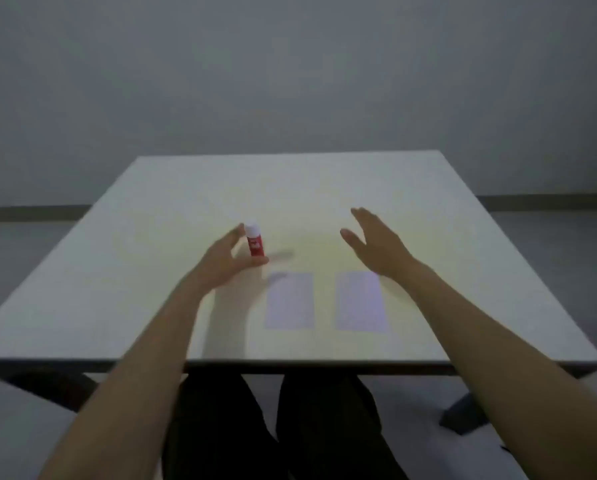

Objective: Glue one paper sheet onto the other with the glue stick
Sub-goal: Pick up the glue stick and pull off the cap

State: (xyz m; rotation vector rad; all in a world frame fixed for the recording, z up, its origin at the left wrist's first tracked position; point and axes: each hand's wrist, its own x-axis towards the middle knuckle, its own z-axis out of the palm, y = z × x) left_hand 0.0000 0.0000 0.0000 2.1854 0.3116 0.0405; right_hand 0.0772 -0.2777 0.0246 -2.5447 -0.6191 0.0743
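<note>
A red glue stick [255, 243] with a white cap stands on the white table [151, 271], left of centre and leaning slightly. My left hand [221, 265] curls around it from the left: a fingertip is at the cap and the thumb lies in front of its base, with a gap between palm and stick. Two pale rectangular paper sheets lie flat side by side near the front edge, the left sheet [290, 301] and the right sheet [359, 301]. My right hand [376, 244] hovers above the table beyond the right sheet, with fingers spread and nothing in it.
The table's front edge [290, 363] runs just above my dark-trousered legs [273, 427]. A dark table leg [463, 414] shows at lower right. A plain grey wall stands behind the table.
</note>
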